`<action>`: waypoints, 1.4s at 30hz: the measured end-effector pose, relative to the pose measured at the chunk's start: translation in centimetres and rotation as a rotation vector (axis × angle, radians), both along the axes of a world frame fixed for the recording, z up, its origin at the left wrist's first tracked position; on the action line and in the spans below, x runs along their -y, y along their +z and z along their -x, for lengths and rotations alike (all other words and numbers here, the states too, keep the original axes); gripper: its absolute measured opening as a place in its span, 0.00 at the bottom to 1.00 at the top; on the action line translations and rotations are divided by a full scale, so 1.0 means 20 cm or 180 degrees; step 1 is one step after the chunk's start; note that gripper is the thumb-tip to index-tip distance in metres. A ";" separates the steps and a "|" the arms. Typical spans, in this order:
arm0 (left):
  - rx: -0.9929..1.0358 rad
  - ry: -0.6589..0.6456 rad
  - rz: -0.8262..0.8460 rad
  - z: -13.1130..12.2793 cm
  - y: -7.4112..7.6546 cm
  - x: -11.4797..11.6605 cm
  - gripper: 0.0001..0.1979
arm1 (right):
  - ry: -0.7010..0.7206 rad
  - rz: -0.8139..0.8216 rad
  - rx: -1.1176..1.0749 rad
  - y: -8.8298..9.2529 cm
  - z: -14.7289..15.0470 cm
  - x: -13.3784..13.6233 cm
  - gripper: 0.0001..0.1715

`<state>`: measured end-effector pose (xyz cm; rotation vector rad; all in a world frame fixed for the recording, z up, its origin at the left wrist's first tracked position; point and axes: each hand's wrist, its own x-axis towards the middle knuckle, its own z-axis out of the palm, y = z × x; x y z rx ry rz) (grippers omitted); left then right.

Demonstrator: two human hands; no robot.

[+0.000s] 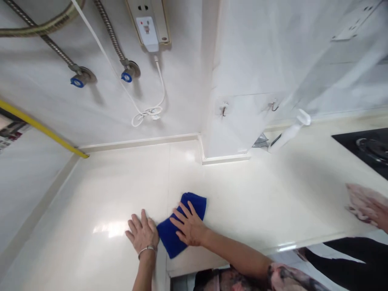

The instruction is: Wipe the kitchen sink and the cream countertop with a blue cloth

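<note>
A blue cloth (170, 239) lies spread on the pale countertop (242, 194). My right hand (190, 228) rests palm down on top of it, fingers spread and pressing it flat rather than gripping it. Just left of the cloth, my left hand (142, 233) is flat on the bare counter with its fingers apart. It wears a bracelet (147, 250) at the wrist and holds nothing. The thumb side of that hand is at the cloth's left edge; whether they touch I cannot tell.
Another person's hand holds a pinkish cloth (360, 202) at the right. A white spray bottle (287, 135) stands behind the wall corner, near a black stove (370, 147). Valves (130, 72), a plugged-in white cord (162, 81) and a yellow pipe (45, 131) line the walls.
</note>
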<state>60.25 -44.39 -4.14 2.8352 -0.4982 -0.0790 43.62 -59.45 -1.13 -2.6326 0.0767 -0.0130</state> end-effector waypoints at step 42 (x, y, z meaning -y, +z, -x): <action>-0.0055 -0.0274 -0.0189 -0.01 0.00 -0.66 0.35 | -0.0456 0.0251 -0.0183 -0.05 -0.11 -0.51 0.38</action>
